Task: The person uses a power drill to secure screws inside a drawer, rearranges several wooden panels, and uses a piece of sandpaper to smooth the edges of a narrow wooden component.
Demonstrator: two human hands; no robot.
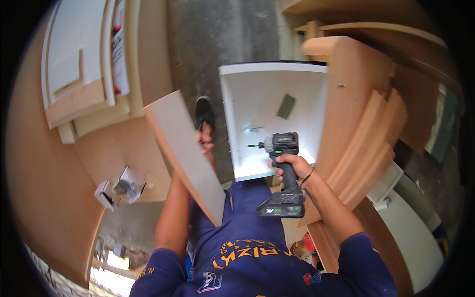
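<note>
Right hand [294, 164] wrapped round cordless impact driver [290, 181], bit over white box [254, 99] — left hand [206, 138] clasping wood-edged pale panel [185, 153].

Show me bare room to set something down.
Bare: the wooden tabletop between the stacked panels and the small boxes; the concrete floor beyond the shoe, left of the white box; the box's far inside corner, left of the grey-green block. Crowded: by the pale board in the left grip, the cordless driver in the right grip, and the curved boards at right.
</note>
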